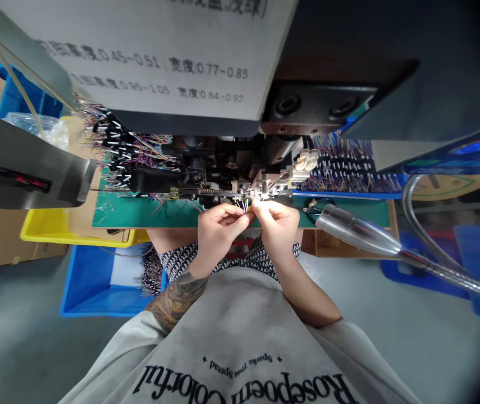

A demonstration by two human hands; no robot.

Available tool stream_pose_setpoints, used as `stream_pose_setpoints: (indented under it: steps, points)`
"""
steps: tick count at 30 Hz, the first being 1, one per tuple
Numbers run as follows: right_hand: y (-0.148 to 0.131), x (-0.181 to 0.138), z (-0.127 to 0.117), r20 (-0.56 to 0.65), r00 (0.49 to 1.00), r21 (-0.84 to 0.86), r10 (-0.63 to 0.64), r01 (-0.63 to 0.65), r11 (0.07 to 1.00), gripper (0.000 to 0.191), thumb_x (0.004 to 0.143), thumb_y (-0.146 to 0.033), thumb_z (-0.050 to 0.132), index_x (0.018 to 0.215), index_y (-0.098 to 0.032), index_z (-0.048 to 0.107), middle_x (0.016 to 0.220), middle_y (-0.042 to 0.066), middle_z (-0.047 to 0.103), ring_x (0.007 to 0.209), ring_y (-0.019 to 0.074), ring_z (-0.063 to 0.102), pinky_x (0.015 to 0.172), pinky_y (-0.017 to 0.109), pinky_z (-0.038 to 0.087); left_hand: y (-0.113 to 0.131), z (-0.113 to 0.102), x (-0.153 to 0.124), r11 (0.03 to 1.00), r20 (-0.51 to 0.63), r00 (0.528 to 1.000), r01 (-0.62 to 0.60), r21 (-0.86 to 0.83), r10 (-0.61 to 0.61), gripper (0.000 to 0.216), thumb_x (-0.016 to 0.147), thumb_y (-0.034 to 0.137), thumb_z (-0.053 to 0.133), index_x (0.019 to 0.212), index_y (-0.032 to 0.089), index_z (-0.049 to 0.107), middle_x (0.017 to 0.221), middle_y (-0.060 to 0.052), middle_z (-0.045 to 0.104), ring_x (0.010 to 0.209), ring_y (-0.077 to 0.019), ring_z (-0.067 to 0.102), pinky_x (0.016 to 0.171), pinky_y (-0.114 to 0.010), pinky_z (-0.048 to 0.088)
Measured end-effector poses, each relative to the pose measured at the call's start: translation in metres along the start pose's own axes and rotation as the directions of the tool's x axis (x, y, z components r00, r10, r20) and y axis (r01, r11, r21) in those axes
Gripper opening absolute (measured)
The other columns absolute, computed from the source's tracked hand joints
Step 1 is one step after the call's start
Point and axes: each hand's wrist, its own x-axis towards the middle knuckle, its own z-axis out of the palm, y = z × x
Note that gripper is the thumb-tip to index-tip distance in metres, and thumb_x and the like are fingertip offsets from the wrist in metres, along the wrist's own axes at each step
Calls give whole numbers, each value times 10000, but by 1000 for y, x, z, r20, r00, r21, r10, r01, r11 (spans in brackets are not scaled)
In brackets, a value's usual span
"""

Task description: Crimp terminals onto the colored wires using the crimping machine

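Observation:
Both my hands meet at the front of a dark crimping machine (227,163), close to its metal die area. Pinched in my left hand (219,229) is a small fan of thin coloured wires (245,206), some yellow, blue and white. My right hand (279,223) has its thumb and forefinger pressed together at the machine's front, beside the wire ends. It grips something too small to name, probably hidden by the fingertips. The far ends of the wires are hidden by my fingers.
Wire bundles lie left (117,146) and right (349,168) of the machine. A metal gooseneck lamp (357,230) reaches in from the right over the green mat (341,216). A yellow tray (41,227) and a blue bin (92,306) stand at the left.

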Motion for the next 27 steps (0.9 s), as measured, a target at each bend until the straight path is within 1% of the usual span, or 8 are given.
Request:
stream_pose_setpoints:
  steps: [5, 11, 14, 18, 20, 23, 27]
  points:
    - [-3, 3, 2, 16, 1000, 25, 16, -17, 1000, 299, 868, -366, 729, 617, -204, 740, 547, -10, 574, 577, 131, 518, 560, 282, 452, 0, 0, 1, 999, -8, 1000, -19, -33, 18, 198, 812, 361, 852, 817, 189, 754, 825, -32, 774, 778, -165, 747, 741, -289, 653]
    - [-1, 3, 2, 23, 1000, 46, 15, -16, 999, 348, 871, -382, 728, 571, -206, 717, 518, -10, 564, 597, 150, 563, 598, 302, 499, -5, 0, 2, 999, -22, 1000, 0, -37, -1, 212, 834, 386, 825, 832, 191, 741, 836, -34, 771, 782, -178, 748, 752, -317, 658]
    - [2, 0, 2, 56, 998, 31, 1, -3, 1000, 286, 873, -387, 714, 653, -214, 776, 538, -10, 586, 630, 162, 597, 622, 310, 523, -3, 0, 3, 1000, -19, 1000, -5, -17, 5, 197, 829, 369, 831, 818, 191, 749, 805, -29, 777, 748, -178, 749, 715, -306, 650]
    - [2, -4, 1, 102, 995, -15, -10, 11, 1000, 227, 875, -394, 713, 817, -218, 843, 608, 4, 652, 657, 168, 626, 638, 315, 536, 1, -2, 2, 1000, 22, 1000, 10, 25, -10, 160, 828, 332, 828, 812, 184, 768, 789, -32, 787, 707, -175, 744, 662, -280, 620]
    - [2, -4, 1, 77, 997, -10, -29, 30, 999, 219, 870, -377, 711, 796, -216, 840, 601, 2, 646, 641, 162, 612, 626, 309, 528, 3, -2, 2, 1000, 38, 999, 8, 25, -9, 161, 828, 328, 826, 804, 182, 765, 791, -33, 787, 713, -174, 743, 662, -275, 613]
    - [2, -1, 1, 27, 999, 23, -44, 44, 999, 243, 856, -356, 706, 681, -211, 792, 548, -10, 588, 592, 146, 557, 591, 294, 498, 3, 0, 1, 1000, 36, 999, -6, 11, 5, 168, 816, 321, 834, 787, 183, 744, 786, -23, 777, 735, -172, 746, 682, -270, 618]
    - [4, 2, 2, 52, 998, 23, -28, 27, 999, 327, 869, -381, 707, 598, -199, 726, 556, -7, 568, 582, 133, 513, 572, 282, 464, 3, 1, 2, 1000, 25, 1000, -9, -5, 9, 167, 799, 316, 843, 804, 181, 746, 819, -27, 784, 760, -177, 754, 709, -282, 632]
